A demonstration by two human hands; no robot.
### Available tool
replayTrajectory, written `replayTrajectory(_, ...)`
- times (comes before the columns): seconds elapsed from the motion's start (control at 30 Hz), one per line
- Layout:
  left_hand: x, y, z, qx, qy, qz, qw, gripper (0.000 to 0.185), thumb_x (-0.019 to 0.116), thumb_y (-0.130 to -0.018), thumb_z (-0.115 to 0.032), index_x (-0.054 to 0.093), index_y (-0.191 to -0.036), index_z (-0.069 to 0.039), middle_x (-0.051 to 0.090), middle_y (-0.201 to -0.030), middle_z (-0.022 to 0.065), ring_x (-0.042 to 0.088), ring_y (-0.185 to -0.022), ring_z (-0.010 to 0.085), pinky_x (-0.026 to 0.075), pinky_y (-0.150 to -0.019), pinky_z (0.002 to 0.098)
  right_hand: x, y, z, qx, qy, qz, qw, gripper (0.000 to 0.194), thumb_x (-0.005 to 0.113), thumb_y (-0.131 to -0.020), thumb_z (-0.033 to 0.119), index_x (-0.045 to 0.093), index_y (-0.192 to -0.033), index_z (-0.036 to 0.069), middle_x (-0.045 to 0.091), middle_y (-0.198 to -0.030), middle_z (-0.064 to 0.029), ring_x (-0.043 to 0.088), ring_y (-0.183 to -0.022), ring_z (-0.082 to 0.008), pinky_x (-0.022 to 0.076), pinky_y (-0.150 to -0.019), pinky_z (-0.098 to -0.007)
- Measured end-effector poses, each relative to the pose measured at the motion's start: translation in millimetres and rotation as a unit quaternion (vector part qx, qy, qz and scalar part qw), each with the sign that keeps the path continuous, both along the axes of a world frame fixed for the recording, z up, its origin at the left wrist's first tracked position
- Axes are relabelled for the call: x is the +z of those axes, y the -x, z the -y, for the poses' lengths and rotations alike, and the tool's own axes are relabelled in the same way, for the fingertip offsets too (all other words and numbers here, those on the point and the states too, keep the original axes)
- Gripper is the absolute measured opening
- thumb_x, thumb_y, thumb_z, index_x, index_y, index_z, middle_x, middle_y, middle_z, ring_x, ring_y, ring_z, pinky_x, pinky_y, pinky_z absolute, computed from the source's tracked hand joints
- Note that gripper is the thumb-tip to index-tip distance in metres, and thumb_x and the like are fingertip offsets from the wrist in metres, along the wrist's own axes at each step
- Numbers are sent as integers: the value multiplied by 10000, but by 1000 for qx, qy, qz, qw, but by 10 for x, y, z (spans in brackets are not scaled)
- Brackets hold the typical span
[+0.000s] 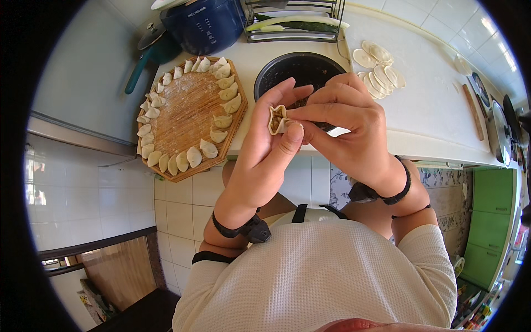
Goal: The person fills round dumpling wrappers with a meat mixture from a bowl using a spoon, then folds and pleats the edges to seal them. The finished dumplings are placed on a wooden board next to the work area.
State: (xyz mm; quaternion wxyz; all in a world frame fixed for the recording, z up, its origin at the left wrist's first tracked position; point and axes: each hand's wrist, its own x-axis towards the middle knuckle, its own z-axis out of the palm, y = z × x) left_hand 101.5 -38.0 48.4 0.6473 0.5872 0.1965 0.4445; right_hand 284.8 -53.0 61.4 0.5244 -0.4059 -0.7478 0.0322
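A partly folded dumpling (277, 120) with brown filling showing through its gap lies in my left hand (265, 141). My left thumb presses on its near edge. From the other side, the thumb and forefinger of my right hand (348, 128) pinch the dough rim. Behind both hands stands a dark pot (265, 74) with some filling inside, partly hidden by my fingers. An octagonal wooden tray (186, 99) on the left carries folded dumplings around its floured edge. Round dough wrappers (379, 79) lie in overlapping piles on the counter to the right.
At the back are a blue pot (203, 29), a green-handled saucepan (141, 70) and a black rack (294, 39) with scallion and cucumber. A rolling pin (473, 112) and a lidded pan (500, 133) rest at the far right. The counter's front edge (439, 147) runs below my hands.
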Motion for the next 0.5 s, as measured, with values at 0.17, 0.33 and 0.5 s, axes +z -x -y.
replayTrajectory(0.17, 2, 18, 4, 3, -23, -49, 999, 527, 520, -1161, -220, 341, -1610, -8, 558, -1483, 142, 602, -1196, 162, 534, -996, 308, -17, 1, 22, -14, 6, -1, 1000, 274, 899, -719, 5, 856, -978, 86, 759, -918, -29, 644, -887, -214, 539, -789, -342)
replayTrajectory(0.33, 6, 22, 12, 9, -52, -85, 995, 450, 492, -1171, -226, 415, -1554, -4, 602, -1395, 102, 611, -1166, 131, 528, -958, 278, -13, 13, 35, -14, 9, -14, 1000, 225, 888, -734, 2, 838, -942, 73, 752, -916, -43, 644, -868, -219, 534, -782, -341)
replayTrajectory(0.5, 16, 69, 13, 7, -78, -152, 985, 406, 470, -1179, -236, 466, -1505, 6, 631, -1262, 86, 590, -1046, 103, 515, -911, 266, 40, -36, 43, -30, -48, 55, 997, 189, 859, -768, -1, 807, -937, 64, 729, -917, -52, 632, -851, -240, 512, -754, -354)
